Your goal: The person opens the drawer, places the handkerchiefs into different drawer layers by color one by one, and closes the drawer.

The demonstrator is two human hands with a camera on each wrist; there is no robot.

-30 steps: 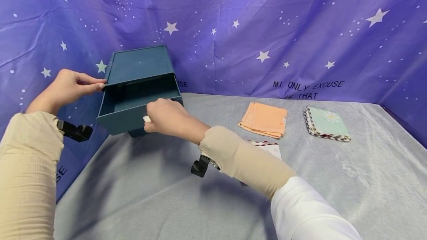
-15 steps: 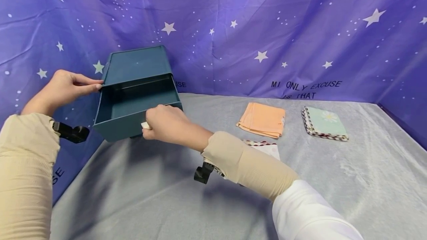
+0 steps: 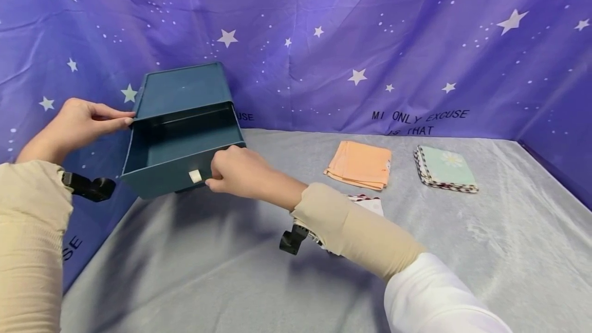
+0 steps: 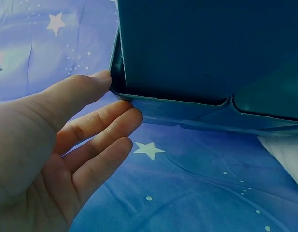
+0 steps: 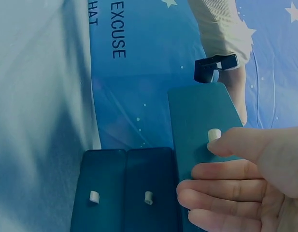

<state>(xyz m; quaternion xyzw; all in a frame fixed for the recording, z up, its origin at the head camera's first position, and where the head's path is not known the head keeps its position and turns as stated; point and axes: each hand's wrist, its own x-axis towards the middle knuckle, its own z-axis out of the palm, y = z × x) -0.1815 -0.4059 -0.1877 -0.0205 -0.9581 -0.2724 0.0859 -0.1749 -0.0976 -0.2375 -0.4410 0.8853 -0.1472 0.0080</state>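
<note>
Teal drawer [image 3: 162,181] at back left of counter [image 3: 231,281], extended well out of cabinet [image 3: 185,91]. Step, as judged: drawer pull, apparently near completion; next, seemingly, clearance of right hand [image 3: 242,169] from drawer. Front facing near side; long axis apparently back to front. Left hand [image 3: 76,125]: pinching cabinet edge. Right hand: fingers loosely extended beside white knob [image 3: 195,176], nothing held.

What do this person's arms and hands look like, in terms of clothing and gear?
The left hand and right hand are bare. A beige, wrinkled left sleeve matches the beige right cuff, with a white sleeve farther up that arm. Each wrist carries a small black device. No cables show.
</note>
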